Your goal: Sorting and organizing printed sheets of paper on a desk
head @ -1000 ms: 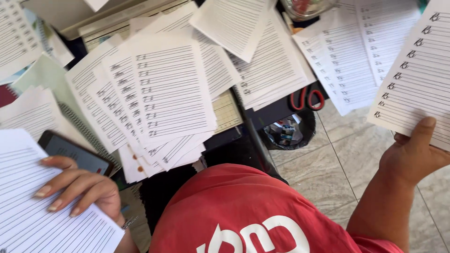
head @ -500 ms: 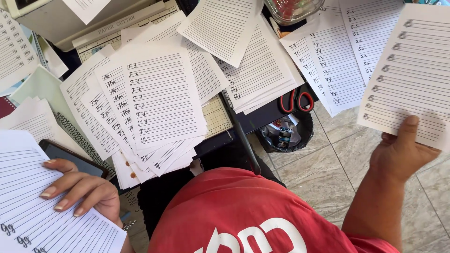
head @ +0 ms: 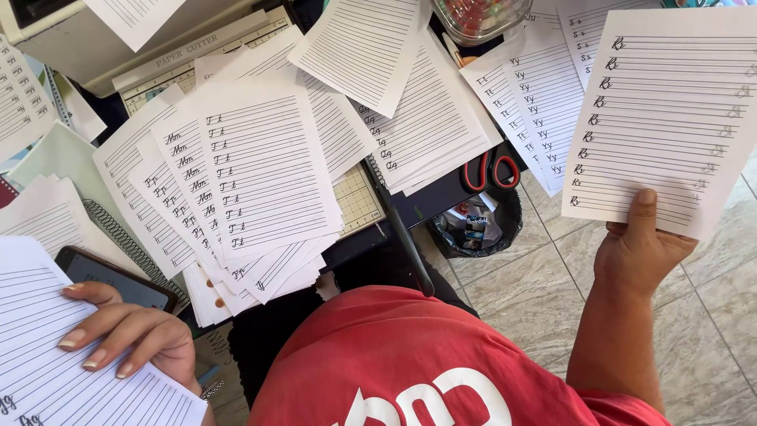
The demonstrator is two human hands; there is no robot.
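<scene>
My left hand (head: 130,335) lies flat, fingers spread loose, on a lined sheet (head: 55,371) beside a phone (head: 114,278). My right hand (head: 640,244) pinches a handwriting sheet (head: 670,118) by its lower edge, held up over the tiled floor (head: 520,292). Farther off, red scissors (head: 490,170) lie among scattered pages (head: 260,166).

A white lined handwriting sheet (head: 670,118), cursive letters down its left margin, is held up right of the red scissors (head: 490,170). Another lined sheet (head: 55,371) lies flat far left of them.
</scene>
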